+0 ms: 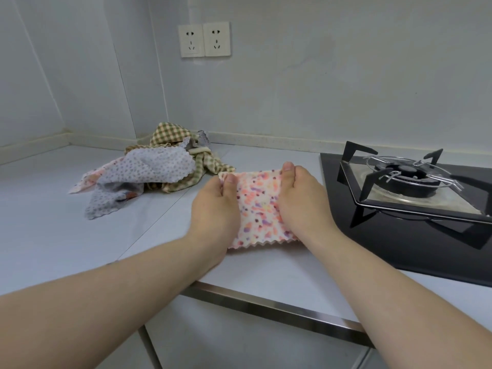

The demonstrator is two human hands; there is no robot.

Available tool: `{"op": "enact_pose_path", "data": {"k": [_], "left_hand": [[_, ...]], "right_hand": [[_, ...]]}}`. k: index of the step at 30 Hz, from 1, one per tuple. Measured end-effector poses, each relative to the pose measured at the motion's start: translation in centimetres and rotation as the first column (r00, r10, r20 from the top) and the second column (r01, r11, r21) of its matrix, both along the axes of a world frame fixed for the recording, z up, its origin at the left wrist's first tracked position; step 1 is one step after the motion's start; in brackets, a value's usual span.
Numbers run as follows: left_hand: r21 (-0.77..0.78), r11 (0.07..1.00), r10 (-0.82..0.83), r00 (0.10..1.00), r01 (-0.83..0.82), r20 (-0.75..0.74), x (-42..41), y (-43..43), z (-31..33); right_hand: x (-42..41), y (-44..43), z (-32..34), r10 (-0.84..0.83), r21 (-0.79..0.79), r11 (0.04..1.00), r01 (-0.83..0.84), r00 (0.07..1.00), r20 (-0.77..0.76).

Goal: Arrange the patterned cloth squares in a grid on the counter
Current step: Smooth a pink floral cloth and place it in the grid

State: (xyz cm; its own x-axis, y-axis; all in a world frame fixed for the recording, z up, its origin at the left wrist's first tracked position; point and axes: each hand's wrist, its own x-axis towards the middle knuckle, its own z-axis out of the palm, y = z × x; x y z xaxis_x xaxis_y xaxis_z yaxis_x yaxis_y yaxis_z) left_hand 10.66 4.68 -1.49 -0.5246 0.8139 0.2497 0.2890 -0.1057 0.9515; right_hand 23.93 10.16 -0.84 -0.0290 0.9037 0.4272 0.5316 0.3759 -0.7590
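Pink-dotted cloth square (259,206) at frame centre on counter (48,230), just left of stove (415,214). Left hand (217,209) and right hand (300,201) pinch its far corners. Cloth pile (151,169) centre-left, apart.

Nothing in this kitchen can be read. The sockets (204,39), the hob (386,243), the heaped cloths (154,166) and the spotted cloth (259,206) show no legible words, brands or numbers.
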Motion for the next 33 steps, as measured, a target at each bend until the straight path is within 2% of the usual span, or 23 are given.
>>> {"op": "enact_pose_path", "data": {"k": [4,10,17,21,23,27,30,33], "left_hand": [[0.025,0.999,0.025,0.993,-0.022,-0.112,0.2,-0.1,0.0],[-0.022,0.998,0.051,0.984,-0.056,-0.168,0.3,-0.2,-0.3],[-0.135,0.988,0.064,0.992,-0.079,-0.114,0.8,0.0,0.3],[-0.194,0.978,0.059,0.993,-0.079,-0.104,5.0,-0.9,3.9],[-0.221,0.975,-0.015,0.995,-0.007,-0.098,8.5,-0.7,7.2],[-0.261,0.945,-0.240,0.960,0.198,-0.142,19.0,-1.5,14.4],[-0.288,0.891,-0.402,0.905,0.352,-0.140,27.7,-3.5,18.5],[-0.376,0.786,-0.558,0.825,0.491,-0.089,36.2,-6.1,21.0]], "right_hand": [[0.1,0.0,-0.3,-0.003,-0.025,1.000,0.005,0.998,0.068],[0.4,0.0,-0.5,0.020,-0.144,0.990,-0.010,0.998,0.067],[1.1,-0.9,0.6,0.060,-0.237,0.968,-0.083,0.993,-0.102],[4.8,-2.1,3.3,0.005,-0.306,0.949,-0.071,0.977,-0.212],[8.5,-2.6,6.0,-0.062,-0.311,0.950,-0.013,0.971,-0.230],[19.4,-5.6,12.3,-0.277,-0.316,0.925,0.212,0.945,-0.175],[28.1,-9.5,16.4,-0.428,-0.349,0.857,0.379,0.901,-0.075],[36.5,-14.5,19.5,-0.568,-0.417,0.745,0.521,0.823,0.016]]}}
